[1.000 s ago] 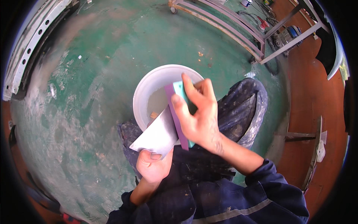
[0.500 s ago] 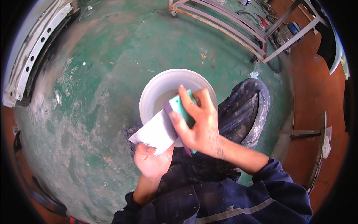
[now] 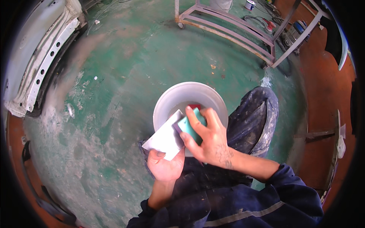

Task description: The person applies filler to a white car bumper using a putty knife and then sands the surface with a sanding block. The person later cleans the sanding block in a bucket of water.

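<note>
Over a round white bucket (image 3: 159, 99), my left hand (image 3: 165, 168) grips a flat, white, four-cornered panel (image 3: 165, 138) by its lower edge, thumb on top. My right hand (image 3: 211, 141) is closed around a teal sanding block (image 3: 188, 128) with a darker purple layer, its fingers pressed along the teal back. The block sits against the panel's right side; whether it presses on the face, I cannot tell. Inside the bucket, partly hidden by my right fingers, lies a red piece (image 3: 194, 106).
My bent right knee (image 3: 256, 112) in stained dark trousers is beside the bucket. A wheeled metal frame (image 3: 228, 36) stands at the far right on the green floor (image 3: 125, 98). Far left lies a white vehicle panel with a holed strip (image 3: 47, 62). Brown boards (image 3: 323, 91) line the right.
The whole view has shifted, so things appear lower and farther right. My right hand has moved the block against the panel, uncovering the panel's upper corner. The red piece shows more.
</note>
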A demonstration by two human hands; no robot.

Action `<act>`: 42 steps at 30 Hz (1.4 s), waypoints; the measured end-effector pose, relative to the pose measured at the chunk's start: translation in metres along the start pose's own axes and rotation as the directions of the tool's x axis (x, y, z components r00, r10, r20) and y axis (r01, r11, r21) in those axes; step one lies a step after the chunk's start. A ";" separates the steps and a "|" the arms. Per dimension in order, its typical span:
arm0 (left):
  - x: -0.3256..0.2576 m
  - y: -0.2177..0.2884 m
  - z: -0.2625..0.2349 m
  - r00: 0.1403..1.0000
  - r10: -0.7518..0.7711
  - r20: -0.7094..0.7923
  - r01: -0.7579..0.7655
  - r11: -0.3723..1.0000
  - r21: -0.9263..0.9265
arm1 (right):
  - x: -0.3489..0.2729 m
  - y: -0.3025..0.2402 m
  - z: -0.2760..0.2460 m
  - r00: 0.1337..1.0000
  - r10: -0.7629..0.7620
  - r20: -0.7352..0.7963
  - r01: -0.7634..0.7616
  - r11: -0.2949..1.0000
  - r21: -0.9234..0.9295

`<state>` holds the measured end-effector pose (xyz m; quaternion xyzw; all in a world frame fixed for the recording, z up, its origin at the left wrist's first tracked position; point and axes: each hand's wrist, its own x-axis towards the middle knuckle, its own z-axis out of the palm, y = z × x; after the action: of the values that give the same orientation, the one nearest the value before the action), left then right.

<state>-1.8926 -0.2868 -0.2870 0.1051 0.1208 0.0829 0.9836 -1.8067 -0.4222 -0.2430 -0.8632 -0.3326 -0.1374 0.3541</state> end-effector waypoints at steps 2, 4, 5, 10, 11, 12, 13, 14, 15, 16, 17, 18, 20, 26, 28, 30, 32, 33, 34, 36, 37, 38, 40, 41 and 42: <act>-0.009 -0.008 -0.016 0.998 -0.016 0.058 0.017 0.999 -0.027 | -0.015 -0.002 -0.002 0.998 0.068 0.011 -0.068 0.997 0.027; -0.011 -0.022 -0.023 0.990 0.011 0.138 -0.018 0.999 0.050 | 0.015 0.012 0.000 0.984 0.176 -0.029 -0.175 0.984 0.018; -0.007 -0.022 -0.027 0.986 -0.011 0.166 -0.005 0.995 0.097 | 0.033 0.014 0.000 0.961 0.278 0.000 -0.276 0.955 0.107; -0.014 -0.008 -0.028 0.988 -0.055 0.147 0.017 0.968 0.251 | 0.015 -0.015 -0.010 0.998 -0.063 0.017 0.064 0.997 -0.031; -0.011 -0.011 -0.033 0.977 -0.053 0.207 0.003 0.972 0.236 | 0.027 -0.003 -0.010 0.999 -0.027 -0.016 0.025 0.992 -0.122; -0.007 -0.012 -0.035 0.963 -0.042 0.266 -0.018 0.976 0.219 | 0.042 0.010 -0.005 0.996 0.088 -0.020 -0.090 0.989 -0.114; -0.008 -0.010 -0.032 0.966 -0.049 0.253 -0.012 0.973 0.232 | 0.041 0.014 0.001 0.995 0.095 -0.025 -0.097 0.991 -0.090; -0.007 -0.007 -0.028 0.969 -0.054 0.242 -0.006 0.970 0.244 | 0.036 0.006 0.000 1.000 0.019 -0.006 -0.019 0.996 -0.086; -0.008 -0.003 -0.027 0.962 -0.072 0.264 0.012 0.975 0.222 | 0.024 -0.009 -0.002 0.998 -0.057 0.014 0.058 0.995 -0.082; -0.011 0.000 -0.037 0.971 -0.068 0.231 0.007 0.966 0.258 | 0.012 -0.026 -0.002 0.995 -0.099 0.032 0.099 0.995 -0.017; -0.013 0.002 -0.048 0.978 -0.066 0.200 0.005 0.957 0.290 | 0.011 -0.030 -0.002 0.991 -0.129 0.024 0.129 0.992 -0.009; -0.014 0.000 -0.036 0.977 -0.038 0.209 -0.016 0.967 0.254 | 0.018 -0.024 -0.001 0.997 -0.083 0.002 0.083 0.996 -0.043; -0.011 0.003 -0.028 0.981 -0.051 0.187 -0.013 0.946 0.324 | 0.045 0.001 0.007 0.998 0.037 -0.050 -0.040 0.997 -0.068; -0.016 0.026 -0.024 0.945 -0.291 0.150 0.108 0.709 0.697 | 0.031 -0.016 -0.002 0.992 -0.098 0.083 0.094 0.995 0.043; -0.010 0.028 -0.021 0.909 -0.350 0.226 0.085 0.687 0.722 | 0.035 -0.012 -0.001 0.995 -0.077 0.068 0.073 0.995 0.062; -0.009 0.033 -0.017 0.870 -0.390 0.304 0.033 0.659 0.751 | 0.025 -0.029 -0.009 0.981 -0.179 0.073 0.171 0.980 0.100; -0.012 0.034 -0.006 0.845 -0.370 0.385 -0.062 0.648 0.759 | 0.024 -0.033 -0.013 0.963 -0.244 0.118 0.228 0.964 0.139; -0.019 0.029 -0.016 0.881 -0.362 0.306 0.043 0.704 0.709 | 0.029 -0.025 -0.011 0.968 -0.240 0.075 0.230 0.966 0.114; -0.018 0.029 -0.021 0.873 -0.375 0.312 0.007 0.649 0.760 | 0.035 -0.013 -0.008 0.988 -0.126 0.091 0.114 0.985 0.127; -0.013 0.031 -0.019 0.853 -0.416 0.315 -0.014 0.586 0.810 | 0.040 -0.007 -0.003 0.998 -0.030 0.050 0.024 0.993 0.114; -0.017 0.030 -0.011 0.881 -0.382 0.279 0.011 0.606 0.795 | 0.034 -0.017 -0.006 0.990 -0.142 0.011 0.140 0.981 0.131; -0.012 0.034 -0.013 0.815 -0.409 0.410 -0.119 0.574 0.810 | 0.025 -0.029 -0.009 0.979 -0.200 0.028 0.193 0.970 0.150; -0.013 0.039 -0.004 0.781 -0.429 0.454 -0.215 0.498 0.840 | 0.025 -0.034 -0.017 0.962 -0.257 0.089 0.238 0.953 0.186; -0.020 0.032 -0.004 0.859 -0.387 0.335 -0.090 0.529 0.844 | 0.030 -0.025 -0.014 0.971 -0.233 0.057 0.218 0.957 0.194; -0.016 0.033 -0.007 0.849 -0.427 0.310 -0.052 0.518 0.854 | 0.036 -0.014 -0.011 0.988 -0.130 0.083 0.113 0.976 0.185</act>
<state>-1.9144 -0.2570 -0.2823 0.5648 -0.0940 -0.1254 0.8102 -1.7895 -0.4056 -0.2112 -0.8113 -0.4123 -0.0872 0.4052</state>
